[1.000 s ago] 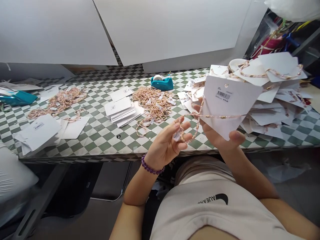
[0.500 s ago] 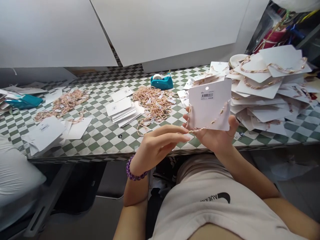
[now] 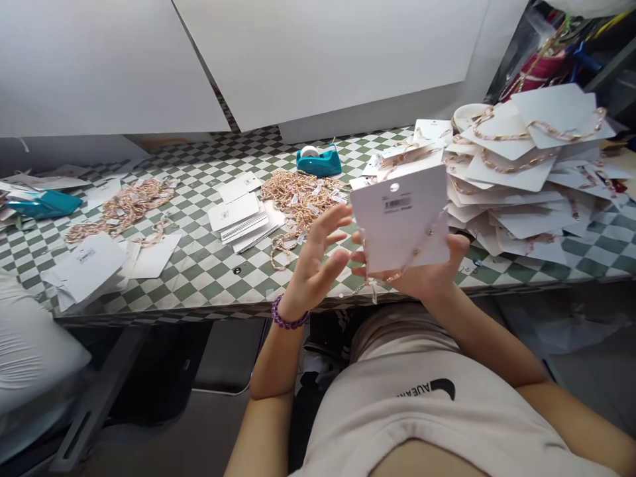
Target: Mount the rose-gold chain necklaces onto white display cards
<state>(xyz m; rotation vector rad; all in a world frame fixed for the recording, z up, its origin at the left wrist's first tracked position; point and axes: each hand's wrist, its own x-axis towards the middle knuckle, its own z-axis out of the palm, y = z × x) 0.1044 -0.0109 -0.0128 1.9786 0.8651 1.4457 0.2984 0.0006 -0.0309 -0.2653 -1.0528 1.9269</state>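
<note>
My right hand is closed around the lower edge and sides of a white jewelry card, its barcode label facing me. A pink and gold beaded necklace loops across the card's lower part, and its chain end with a small tag hangs below the card. Just left of the card, my left hand is raised with fingers apart and nothing in it. A purple bead bracelet circles that wrist. Past it lies a heap of beaded necklaces, partly hidden by my fingers.
A tall pile of carded necklaces is at the right. Blank-looking cards are stacked left of the necklace heap, with a teal tape dispenser behind. Farther left are more necklaces, cards and another person's sleeve.
My left hand has come off the necklace's lower end and turned upright, fingers spreading. The card has shifted left and slightly down in my right hand, and the chain end now dangles.
</note>
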